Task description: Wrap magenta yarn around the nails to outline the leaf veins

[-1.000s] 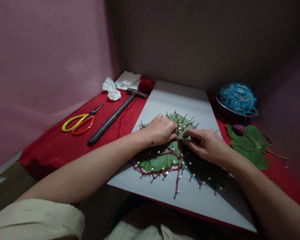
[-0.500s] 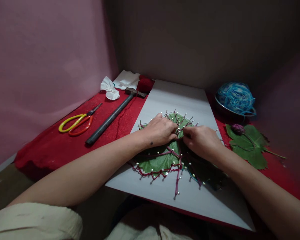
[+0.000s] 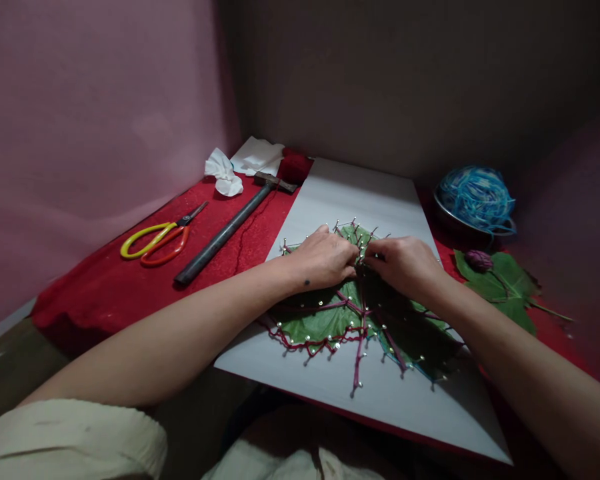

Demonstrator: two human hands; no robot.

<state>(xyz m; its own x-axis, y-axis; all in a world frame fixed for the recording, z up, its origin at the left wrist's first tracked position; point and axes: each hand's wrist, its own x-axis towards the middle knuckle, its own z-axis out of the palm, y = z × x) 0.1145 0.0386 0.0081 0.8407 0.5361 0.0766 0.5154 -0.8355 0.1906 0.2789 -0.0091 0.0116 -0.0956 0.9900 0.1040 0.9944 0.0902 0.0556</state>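
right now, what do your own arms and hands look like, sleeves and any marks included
Both the left hand and the right hand are bare, with no gloves, watch or bracelet showing. A small dark spot marks the left wrist. A loose cream sleeve ends around the left elbow; the right forearm is bare, its sleeve out of view.

Loose cream left sleeve point(image 3: 75, 437), small dark wrist mark point(image 3: 307, 283)

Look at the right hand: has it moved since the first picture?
Yes. Judged against the white board, the right hand has moved a little way up, toward the board's far end.
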